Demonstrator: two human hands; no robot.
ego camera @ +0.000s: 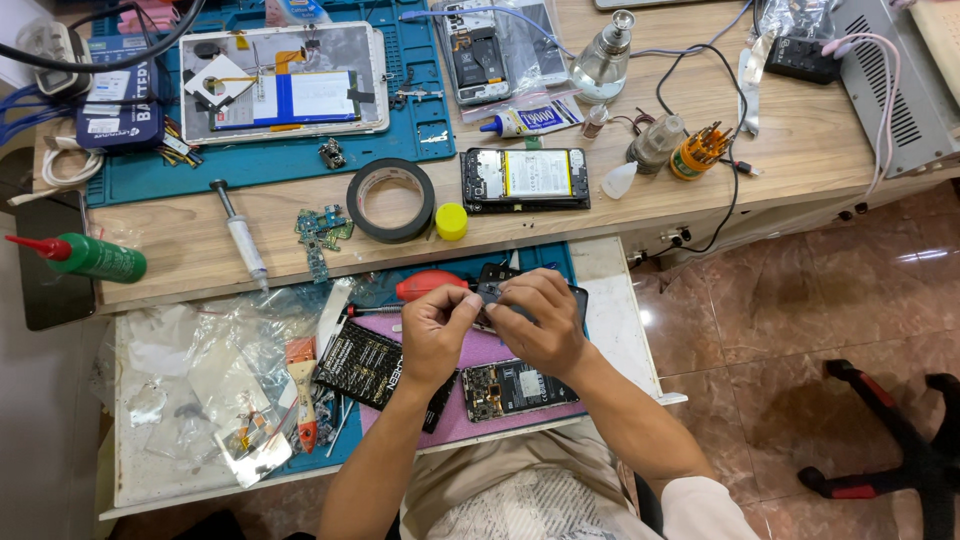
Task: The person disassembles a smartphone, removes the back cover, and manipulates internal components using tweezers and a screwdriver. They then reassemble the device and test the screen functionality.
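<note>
My left hand and my right hand meet above the pulled-out drawer, both pinching a small dark phone part between the fingertips. Beneath them lies a purple mat with an opened phone showing its insides. A red air blower bulb lies just behind my left hand. A black tool case rests to the left of my left wrist.
On the desk stand a black tape roll, a yellow cap, another opened phone, a syringe, a green bottle, a disassembled tablet on a blue mat, and glass bottles. Plastic bags fill the drawer's left.
</note>
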